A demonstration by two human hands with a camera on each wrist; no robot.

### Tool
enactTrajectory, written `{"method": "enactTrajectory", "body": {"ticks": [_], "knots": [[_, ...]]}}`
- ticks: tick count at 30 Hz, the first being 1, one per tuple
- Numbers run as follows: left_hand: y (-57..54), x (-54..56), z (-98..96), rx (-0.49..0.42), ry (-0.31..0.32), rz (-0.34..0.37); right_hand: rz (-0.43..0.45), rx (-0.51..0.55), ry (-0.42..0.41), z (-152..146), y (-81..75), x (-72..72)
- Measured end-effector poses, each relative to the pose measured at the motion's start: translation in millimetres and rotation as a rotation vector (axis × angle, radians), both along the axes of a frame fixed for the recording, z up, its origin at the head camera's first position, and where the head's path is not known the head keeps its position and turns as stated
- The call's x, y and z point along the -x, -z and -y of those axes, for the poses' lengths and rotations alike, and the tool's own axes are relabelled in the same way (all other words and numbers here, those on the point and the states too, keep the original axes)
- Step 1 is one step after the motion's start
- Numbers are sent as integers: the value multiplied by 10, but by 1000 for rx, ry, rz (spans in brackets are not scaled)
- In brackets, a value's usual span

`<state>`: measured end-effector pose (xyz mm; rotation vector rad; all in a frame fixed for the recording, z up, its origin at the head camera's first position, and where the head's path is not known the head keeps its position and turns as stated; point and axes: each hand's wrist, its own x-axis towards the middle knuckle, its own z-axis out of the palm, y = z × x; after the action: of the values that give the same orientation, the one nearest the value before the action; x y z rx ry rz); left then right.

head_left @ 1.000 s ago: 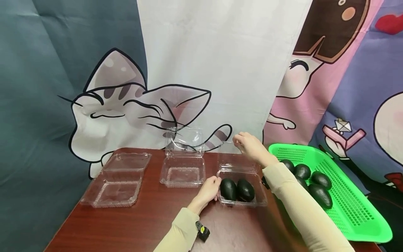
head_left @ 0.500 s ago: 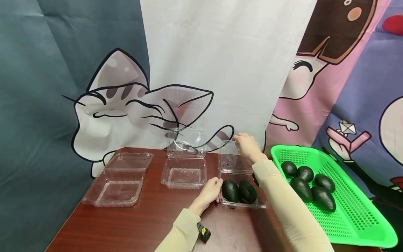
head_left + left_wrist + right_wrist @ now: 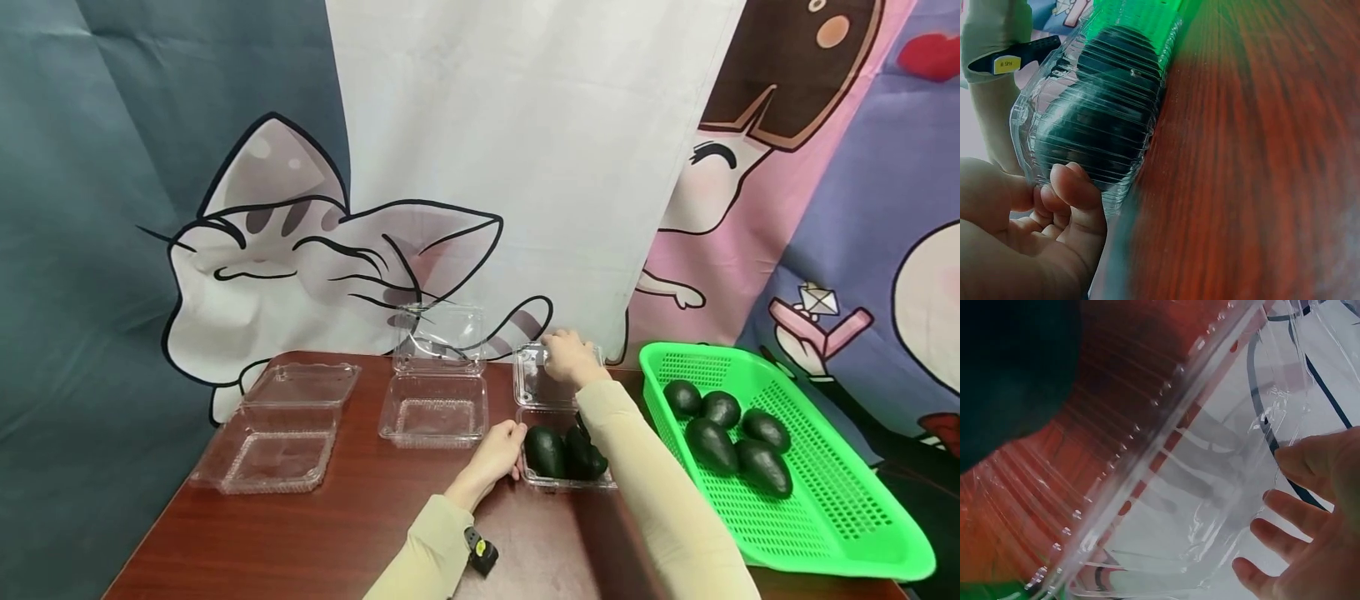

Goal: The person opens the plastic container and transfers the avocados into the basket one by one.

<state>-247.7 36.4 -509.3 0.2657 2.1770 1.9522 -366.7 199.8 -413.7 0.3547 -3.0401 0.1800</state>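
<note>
A clear plastic clamshell container (image 3: 555, 484) stands on the right part of the table with two dark avocados (image 3: 545, 454) side by side in its base. My left hand (image 3: 495, 454) pinches its left side; in the left wrist view thumb and fingers meet at the ribbed wall (image 3: 1097, 144). The container's lid (image 3: 531, 379) stands raised at the back. Over the lid's upper edge is my right hand (image 3: 568, 360). The right wrist view shows its fingers (image 3: 1282, 540) slightly bent and spread against the clear lid. My right sleeve partly hides the right-hand avocado.
To the right, a green plastic basket (image 3: 847, 475) holds several more avocados (image 3: 711, 446). Two more clamshells, lids raised or laid back, stand left of the work: one in the middle (image 3: 435, 429), one at far left (image 3: 281, 467). A printed cloth (image 3: 525, 150) hangs behind the table (image 3: 337, 533).
My right hand has moved left and slightly down along the lid, which now tilts further forward. The left hand stays on the container's side.
</note>
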Motion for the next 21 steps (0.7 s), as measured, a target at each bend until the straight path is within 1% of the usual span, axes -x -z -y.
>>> {"method": "enactTrajectory", "body": {"ticks": [2,5,8,13,17,21], "knots": [[0,3,5,-2,1,5,14,-1,-8,-5,28,0],[6,9,14,-3,-2,19,36,32,-23,-16,58,-12],[16,7,18,-5,-2,12,49,61,-33,-38,66,-34],[11,3,16,5,8,-5,53,90,-39,-95,5,-100],[-5,6,18,15,4,-9,51,199,-106,-128,-71,-185],[-6,7,18,22,3,-9,43,287,-175,-162,-138,-345]]}}
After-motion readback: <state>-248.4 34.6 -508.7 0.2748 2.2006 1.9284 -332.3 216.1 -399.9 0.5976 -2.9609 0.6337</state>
